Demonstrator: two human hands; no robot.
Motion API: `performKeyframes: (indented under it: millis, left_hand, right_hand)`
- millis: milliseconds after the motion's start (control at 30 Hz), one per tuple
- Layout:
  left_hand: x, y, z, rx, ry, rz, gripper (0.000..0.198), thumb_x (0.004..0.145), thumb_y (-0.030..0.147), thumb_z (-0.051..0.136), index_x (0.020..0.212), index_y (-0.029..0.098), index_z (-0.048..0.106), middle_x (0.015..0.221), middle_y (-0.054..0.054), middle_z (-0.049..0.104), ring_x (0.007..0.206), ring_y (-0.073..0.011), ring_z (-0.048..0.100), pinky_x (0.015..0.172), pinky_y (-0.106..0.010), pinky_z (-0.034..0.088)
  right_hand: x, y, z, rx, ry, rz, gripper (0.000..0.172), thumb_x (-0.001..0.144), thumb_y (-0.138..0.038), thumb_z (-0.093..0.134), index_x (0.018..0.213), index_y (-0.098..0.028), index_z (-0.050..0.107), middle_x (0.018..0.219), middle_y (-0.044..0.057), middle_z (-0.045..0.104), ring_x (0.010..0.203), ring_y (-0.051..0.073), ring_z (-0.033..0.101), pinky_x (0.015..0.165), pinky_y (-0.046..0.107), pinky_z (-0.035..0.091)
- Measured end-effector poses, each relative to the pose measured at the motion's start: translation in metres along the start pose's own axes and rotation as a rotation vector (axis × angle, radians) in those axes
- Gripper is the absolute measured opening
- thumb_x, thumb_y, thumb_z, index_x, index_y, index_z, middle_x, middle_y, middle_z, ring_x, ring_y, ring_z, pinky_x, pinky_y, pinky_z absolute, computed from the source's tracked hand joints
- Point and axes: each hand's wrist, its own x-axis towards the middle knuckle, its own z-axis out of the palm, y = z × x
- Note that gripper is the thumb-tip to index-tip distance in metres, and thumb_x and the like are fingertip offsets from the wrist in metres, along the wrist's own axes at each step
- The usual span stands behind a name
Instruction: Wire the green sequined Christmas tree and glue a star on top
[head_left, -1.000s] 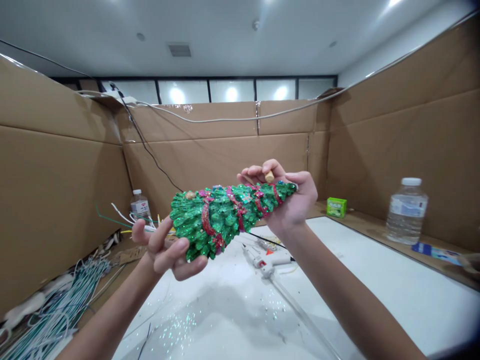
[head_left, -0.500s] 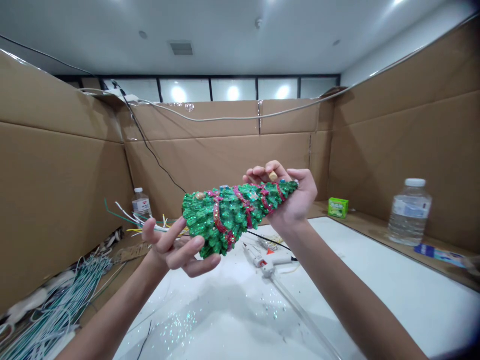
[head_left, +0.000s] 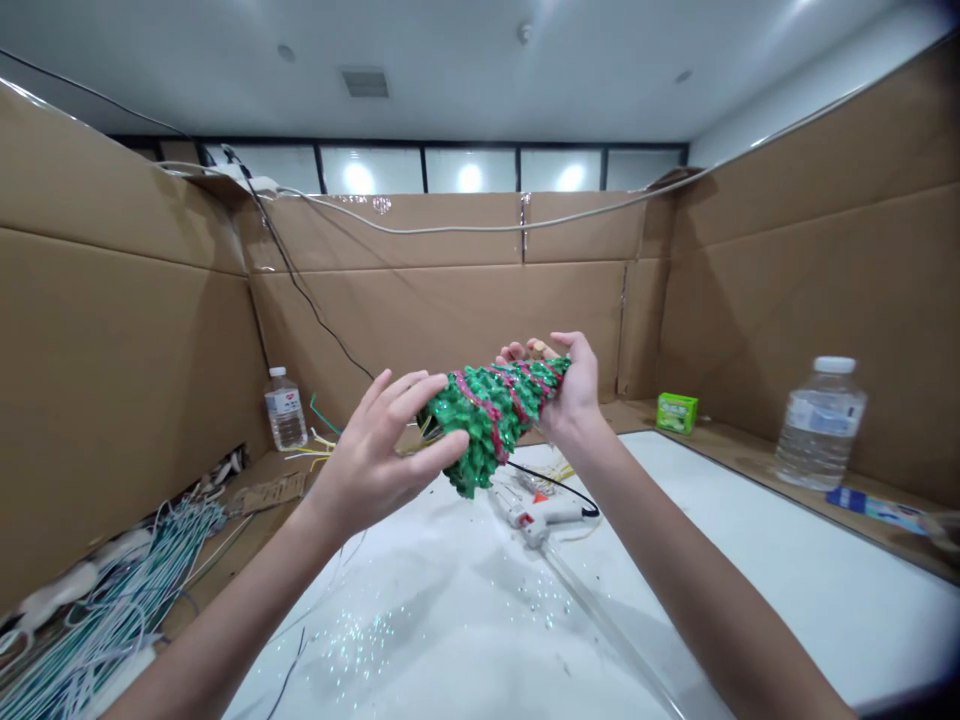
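A small green glittery tree model (head_left: pixel 493 415) with red and pink garlands hangs above the white table, lying nearly level with its tip to the right. My right hand (head_left: pixel 564 385) is closed round the narrow top end. My left hand (head_left: pixel 382 450) cups the wide base, its fingers spread and pressing on the lower foliage. Both forearms reach up from the lower edge of the view.
A white glue gun (head_left: pixel 536 520) with a black cord lies on the glitter-speckled white table (head_left: pixel 750 590). Water bottles stand at the right (head_left: pixel 819 422) and far left (head_left: pixel 285 408). A green box (head_left: pixel 676 412) sits at the back. Wire bundles (head_left: pixel 105 620) lie left. Cardboard walls surround.
The tree has turned so its base faces me more. My left hand rose from under the base and now covers it from the left. My right hand keeps its hold on the top.
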Motion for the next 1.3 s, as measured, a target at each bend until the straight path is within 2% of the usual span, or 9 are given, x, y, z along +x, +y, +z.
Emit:
performKeyframes:
  millis: [133,267,333,467,567,667,800,1100,1300]
  left_hand:
    - [0.001,-0.005,-0.008,-0.015,-0.099,-0.145,0.057,0.073,0.014,0.069,0.121,0.029,0.042,0.144,-0.012,0.036,0.128,-0.0302,0.045,0.108,-0.06,0.034]
    - [0.006,-0.008,-0.019,-0.034,-0.151,-0.3,0.07,0.07,0.014,0.067,0.131,0.029,0.035,0.141,-0.014,0.038,0.129,-0.0308,0.043,0.105,-0.055,0.037]
    - [0.008,-0.009,-0.022,-0.037,-0.187,-0.339,0.074,0.069,0.015,0.067,0.134,0.028,0.035,0.141,-0.014,0.038,0.129,-0.0313,0.042,0.103,-0.053,0.039]
    - [0.011,-0.005,-0.02,-0.101,-0.234,-0.395,0.078,0.065,0.013,0.065,0.135,0.027,0.035,0.139,-0.013,0.041,0.126,-0.0307,0.044,0.102,-0.049,0.041]
    - [0.014,0.003,-0.017,-0.238,-0.174,-0.428,0.083,0.062,0.012,0.064,0.137,0.026,0.031,0.135,-0.01,0.044,0.124,-0.0269,0.046,0.103,-0.043,0.042]
    - [0.018,0.013,-0.018,-0.304,-0.148,-0.424,0.087,0.06,0.01,0.062,0.139,0.025,0.028,0.136,-0.009,0.045,0.124,-0.0251,0.047,0.103,-0.041,0.042]
    - [0.021,0.021,-0.024,-0.303,-0.191,-0.413,0.088,0.061,0.007,0.06,0.14,0.027,0.027,0.138,-0.007,0.045,0.123,-0.0246,0.047,0.103,-0.041,0.043]
    - [0.027,0.03,-0.031,-0.316,-0.241,-0.507,0.087,0.069,0.017,0.065,0.143,0.029,0.023,0.149,-0.009,0.03,0.136,-0.0285,0.034,0.108,-0.048,0.04]
    - [0.03,0.03,-0.043,-0.302,-0.286,-0.526,0.075,0.069,0.031,0.072,0.134,0.029,0.035,0.153,-0.008,0.023,0.139,-0.0345,0.03,0.107,-0.054,0.04]
  right_hand:
    - [0.02,0.0,-0.021,-0.064,0.062,-0.026,0.036,0.064,-0.051,0.062,0.078,-0.021,0.049,0.083,0.006,0.066,0.073,0.02,0.063,0.065,0.036,0.052]
    - [0.029,-0.016,-0.034,-0.288,0.153,-0.27,0.034,0.064,-0.046,0.063,0.086,-0.024,0.05,0.09,0.004,0.067,0.086,0.022,0.064,0.074,0.038,0.051]
    - [0.02,-0.023,-0.028,-0.455,0.059,-0.431,0.027,0.066,-0.034,0.063,0.087,-0.024,0.049,0.091,0.002,0.068,0.093,0.02,0.064,0.082,0.036,0.048]
    - [-0.012,-0.016,0.001,-0.736,-0.292,-0.659,0.021,0.075,-0.023,0.063,0.085,-0.026,0.044,0.085,-0.003,0.069,0.091,0.016,0.062,0.086,0.032,0.04]
    - [-0.025,0.005,0.012,-0.867,-0.389,-0.595,0.018,0.085,-0.035,0.06,0.085,-0.025,0.046,0.082,-0.003,0.067,0.079,0.014,0.058,0.077,0.029,0.038]
    - [-0.022,0.024,0.004,-0.954,-0.442,-0.563,0.021,0.088,-0.041,0.056,0.084,-0.024,0.046,0.068,-0.005,0.056,0.063,0.012,0.049,0.065,0.027,0.034]
    - [-0.016,0.04,-0.009,-0.842,-0.438,-0.566,0.023,0.09,-0.044,0.049,0.083,-0.024,0.039,0.068,-0.005,0.057,0.06,0.012,0.047,0.061,0.027,0.033]
    - [-0.008,0.042,-0.01,-0.637,-0.301,-0.437,0.027,0.078,-0.038,0.059,0.072,-0.023,0.038,0.057,-0.007,0.037,0.047,0.009,0.031,0.048,0.026,0.022]
    - [-0.005,0.039,-0.013,-0.566,-0.371,-0.382,0.034,0.07,-0.05,0.062,0.071,-0.023,0.042,0.061,-0.005,0.039,0.053,0.011,0.036,0.051,0.027,0.027]
